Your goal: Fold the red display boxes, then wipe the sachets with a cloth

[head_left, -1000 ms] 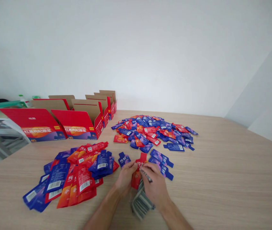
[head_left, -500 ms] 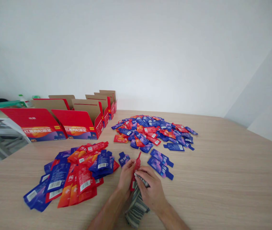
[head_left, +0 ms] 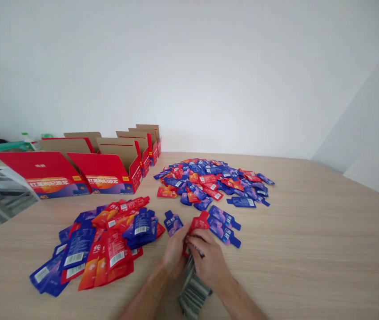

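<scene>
A red pouch (head_left: 200, 222) is gripped between my two hands near the front middle of the table. Fingers of my left hand (head_left: 175, 253) are closed on its left side. My right hand (head_left: 210, 258) is closed on a grey striped cloth (head_left: 193, 291) and presses it to the pouch; the cloth's lower end hangs below the hand. Part of the pouch lies hidden behind the fingers. Just beyond my hands are a single blue pouch (head_left: 172, 222) and, on the right, two blue pouches (head_left: 224, 226) side by side.
A stack of red and blue pouches (head_left: 116, 249) lies to the left. Farther back spreads a larger heap of mixed pouches (head_left: 212, 180). Open red cartons (head_left: 109, 173) stand in rows at the back left on the wooden table (head_left: 309, 249), with a white wall behind.
The red pouch has turned from edge-on to showing its printed face, tipped to the right. The right hand and cloth have shifted slightly. The view has moved a little.
</scene>
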Action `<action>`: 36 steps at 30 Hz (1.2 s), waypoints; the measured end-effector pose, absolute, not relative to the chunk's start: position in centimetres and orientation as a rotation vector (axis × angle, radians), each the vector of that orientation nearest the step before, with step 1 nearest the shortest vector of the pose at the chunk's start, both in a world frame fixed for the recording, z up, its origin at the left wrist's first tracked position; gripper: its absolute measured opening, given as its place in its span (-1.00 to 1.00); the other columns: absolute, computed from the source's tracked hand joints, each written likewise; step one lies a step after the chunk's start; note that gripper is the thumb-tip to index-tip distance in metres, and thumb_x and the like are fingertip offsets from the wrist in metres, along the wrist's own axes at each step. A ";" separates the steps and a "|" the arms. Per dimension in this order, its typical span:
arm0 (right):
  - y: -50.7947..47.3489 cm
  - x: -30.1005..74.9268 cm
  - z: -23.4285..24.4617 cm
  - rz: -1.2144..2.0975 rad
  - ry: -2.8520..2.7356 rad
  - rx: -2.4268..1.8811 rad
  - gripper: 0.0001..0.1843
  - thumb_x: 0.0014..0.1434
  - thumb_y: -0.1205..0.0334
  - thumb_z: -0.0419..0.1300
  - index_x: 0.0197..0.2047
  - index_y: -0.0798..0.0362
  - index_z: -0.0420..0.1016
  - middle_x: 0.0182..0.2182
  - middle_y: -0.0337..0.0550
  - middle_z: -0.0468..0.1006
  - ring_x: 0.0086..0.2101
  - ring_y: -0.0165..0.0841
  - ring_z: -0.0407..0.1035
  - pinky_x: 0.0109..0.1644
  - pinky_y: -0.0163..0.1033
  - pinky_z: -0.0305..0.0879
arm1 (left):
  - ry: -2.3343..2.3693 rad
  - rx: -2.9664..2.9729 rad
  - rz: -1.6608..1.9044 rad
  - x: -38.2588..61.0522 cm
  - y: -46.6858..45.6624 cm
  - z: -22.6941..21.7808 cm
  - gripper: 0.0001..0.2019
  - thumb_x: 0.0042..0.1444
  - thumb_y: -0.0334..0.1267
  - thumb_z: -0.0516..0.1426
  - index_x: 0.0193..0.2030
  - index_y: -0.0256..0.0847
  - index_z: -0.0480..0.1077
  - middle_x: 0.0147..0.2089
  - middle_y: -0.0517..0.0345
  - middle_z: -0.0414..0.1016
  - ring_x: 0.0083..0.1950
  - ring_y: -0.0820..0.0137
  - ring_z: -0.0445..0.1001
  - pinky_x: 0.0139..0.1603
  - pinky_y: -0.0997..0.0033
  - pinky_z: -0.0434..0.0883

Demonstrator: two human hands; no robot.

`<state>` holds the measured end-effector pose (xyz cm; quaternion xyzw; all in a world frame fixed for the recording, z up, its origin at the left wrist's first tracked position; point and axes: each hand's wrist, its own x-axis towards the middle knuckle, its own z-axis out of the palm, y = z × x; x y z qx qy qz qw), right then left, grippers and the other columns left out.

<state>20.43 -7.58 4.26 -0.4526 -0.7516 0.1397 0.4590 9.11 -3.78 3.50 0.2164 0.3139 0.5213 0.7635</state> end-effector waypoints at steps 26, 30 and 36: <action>-7.4 20.8 3.9 0.347 -1.781 -1.414 -0.75 0.17 0.47 0.10 -0.31 0.02 0.59 -0.27 -0.06 0.53 -0.20 -0.23 0.41 -0.07 -0.13 0.38 | 1.816 2.195 0.982 5.3 -0.7 2.0 -0.59 0.13 -0.40 0.07 0.12 -0.13 0.45 0.32 -0.12 0.28 0.38 -0.01 0.10 0.32 -0.13 0.06; -6.9 21.8 3.0 0.252 -1.771 -1.514 -0.74 0.13 0.49 0.11 -0.37 0.02 0.58 -0.30 -0.04 0.55 -0.20 -0.19 0.43 -0.06 -0.11 0.39 | 1.566 2.503 0.733 6.2 -0.5 1.5 -0.55 0.20 -0.44 -0.03 0.17 -0.09 0.41 0.36 0.00 0.25 0.45 0.08 -0.02 0.38 -0.08 -0.04; -5.8 23.7 1.5 0.091 -1.787 -1.611 -0.73 0.01 0.55 0.12 -0.42 0.04 0.58 -0.33 0.01 0.58 -0.22 -0.16 0.47 -0.05 -0.10 0.41 | 0.957 2.618 0.402 8.9 0.0 1.0 -0.26 0.08 -0.53 -0.04 0.39 0.13 0.08 0.44 0.26 0.10 0.48 0.22 -0.11 0.41 -0.03 -0.08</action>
